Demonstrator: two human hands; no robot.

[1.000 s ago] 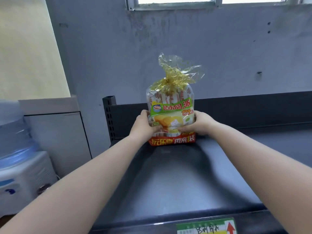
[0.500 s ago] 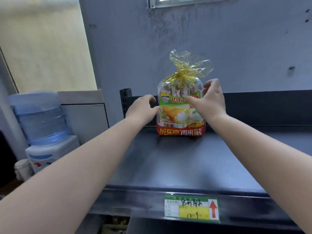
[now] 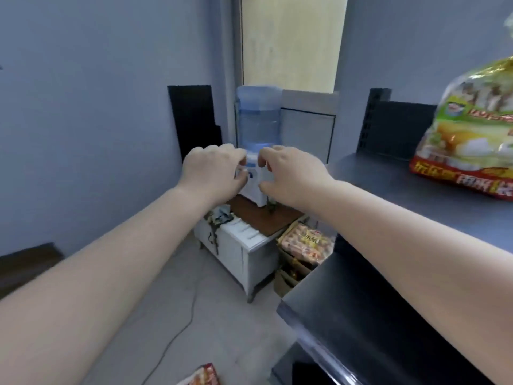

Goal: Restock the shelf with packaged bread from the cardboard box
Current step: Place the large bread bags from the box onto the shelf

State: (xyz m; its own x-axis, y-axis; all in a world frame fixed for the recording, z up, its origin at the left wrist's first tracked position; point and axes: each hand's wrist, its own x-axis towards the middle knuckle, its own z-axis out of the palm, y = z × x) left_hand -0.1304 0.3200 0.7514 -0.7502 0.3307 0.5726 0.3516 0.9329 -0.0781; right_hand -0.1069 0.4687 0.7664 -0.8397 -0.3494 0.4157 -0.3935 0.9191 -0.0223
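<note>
A bag of packaged bread (image 3: 469,137), green and red with a gold tie, stands upright on the dark shelf (image 3: 388,195) at the far right. My left hand (image 3: 213,173) and my right hand (image 3: 288,173) hover side by side in mid-air left of the shelf, fingers loosely curled, holding nothing. Below, between the shelf and a white cabinet, a cardboard box (image 3: 291,276) holds more packaged bread (image 3: 306,243). Another package (image 3: 200,377) peeks in at the bottom edge.
A water dispenser (image 3: 258,129) stands on a low white cabinet (image 3: 238,251) behind my hands. A lower dark shelf (image 3: 361,323) juts out at bottom right. A cable (image 3: 177,334) runs across the grey floor. Black panels (image 3: 194,120) lean against the wall.
Both hands have let go of the bread bag and drawn back to the left. My view has swung left and down, so the bag now sits at the right edge.
</note>
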